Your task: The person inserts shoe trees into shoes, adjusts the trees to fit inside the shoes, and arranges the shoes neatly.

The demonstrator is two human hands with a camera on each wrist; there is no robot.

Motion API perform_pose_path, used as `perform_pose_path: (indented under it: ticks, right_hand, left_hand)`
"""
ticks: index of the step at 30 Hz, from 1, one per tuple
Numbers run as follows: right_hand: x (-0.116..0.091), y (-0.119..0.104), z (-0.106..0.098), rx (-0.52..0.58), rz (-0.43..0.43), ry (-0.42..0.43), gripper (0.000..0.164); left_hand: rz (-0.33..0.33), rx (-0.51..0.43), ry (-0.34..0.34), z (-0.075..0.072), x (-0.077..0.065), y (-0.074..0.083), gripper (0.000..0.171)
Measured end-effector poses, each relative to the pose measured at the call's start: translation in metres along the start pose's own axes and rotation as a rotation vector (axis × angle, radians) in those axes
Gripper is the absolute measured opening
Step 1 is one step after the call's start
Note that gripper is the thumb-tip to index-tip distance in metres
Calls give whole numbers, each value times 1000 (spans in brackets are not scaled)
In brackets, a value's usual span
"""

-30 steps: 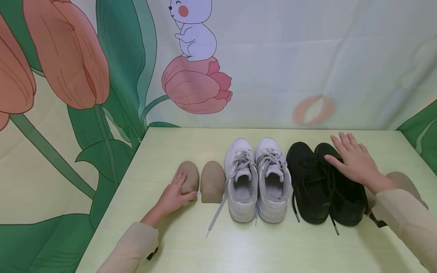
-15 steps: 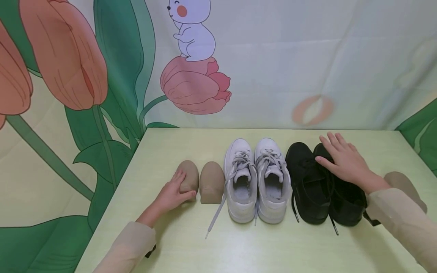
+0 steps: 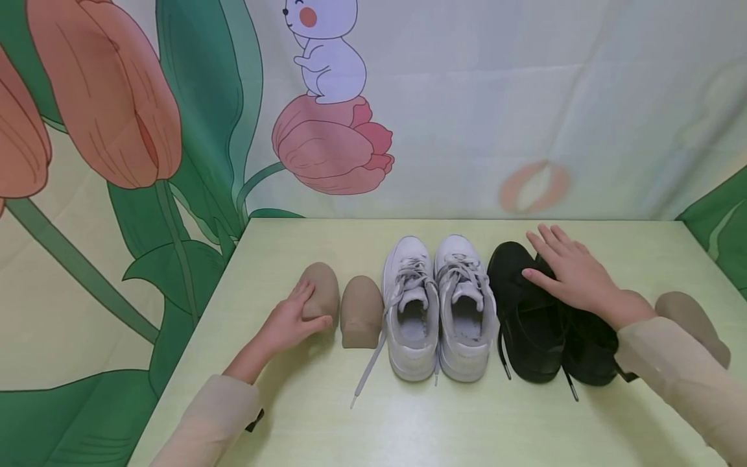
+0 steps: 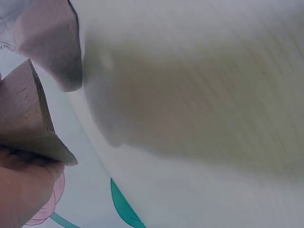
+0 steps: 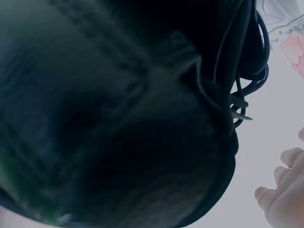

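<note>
My left hand grips a beige molded-pulp shoe insert, thumb on the near side and fingers along its left. In the left wrist view this insert is raised off the table, its hollow underside edge showing. A matching insert lies just right of it. My right hand, fingers straight, hovers over the right black shoe and hides much of it. The left black shoe stands beside it. In the right wrist view the fingers show past the dark shoe.
A pair of white sneakers with loose laces stands between the inserts and the black shoes. Another beige insert lies at the right, partly behind the right sleeve. The pale table ends at a printed cloth backdrop.
My left hand has lifted the insert slightly up and away from the table. My right hand has drifted left across the black shoes, fingers still straight.
</note>
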State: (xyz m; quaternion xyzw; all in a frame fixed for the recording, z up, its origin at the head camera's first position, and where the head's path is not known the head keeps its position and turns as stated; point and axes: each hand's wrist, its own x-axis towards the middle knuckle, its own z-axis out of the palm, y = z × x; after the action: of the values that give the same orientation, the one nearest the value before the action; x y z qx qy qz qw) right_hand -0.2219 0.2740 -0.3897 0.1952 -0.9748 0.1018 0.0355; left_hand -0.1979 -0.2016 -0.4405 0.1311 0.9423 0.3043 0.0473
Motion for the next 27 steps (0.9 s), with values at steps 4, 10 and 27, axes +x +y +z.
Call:
perform_pose_path:
  ticks: [4, 10, 27]
  right_hand:
    - [2, -4, 1, -3, -20, 3, 70]
    - [3, -11, 3, -6, -36, -7, 70]
    - [8, -37, 4, -14, -111, -41, 67]
  left_hand:
    - [22, 1, 0, -3, -1, 5, 80]
    - [42, -15, 1, -7, -2, 13, 81]
    - [97, -43, -68, -13, -3, 42, 81]
